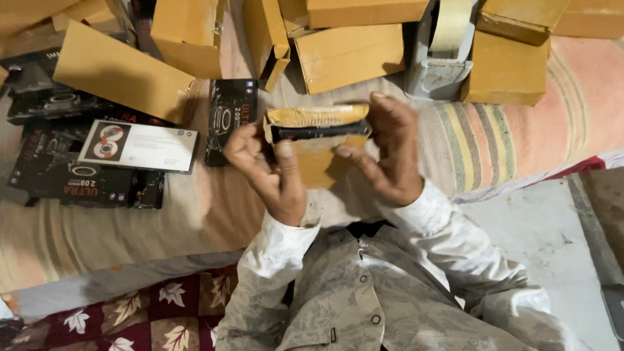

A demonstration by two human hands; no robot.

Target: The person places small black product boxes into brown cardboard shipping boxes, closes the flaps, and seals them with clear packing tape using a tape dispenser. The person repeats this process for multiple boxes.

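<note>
While both hands, left [266, 172] and right [390, 153], grip the brown carton [318, 159], I'd keep the black box [312, 132] square so the flap closes flat.

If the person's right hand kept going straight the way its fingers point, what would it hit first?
The right hand points up the picture and already touches the brown cardboard box held with the left hand. Past that, it would probably meet the pile of brown boxes, though depth is hard to judge.
</note>
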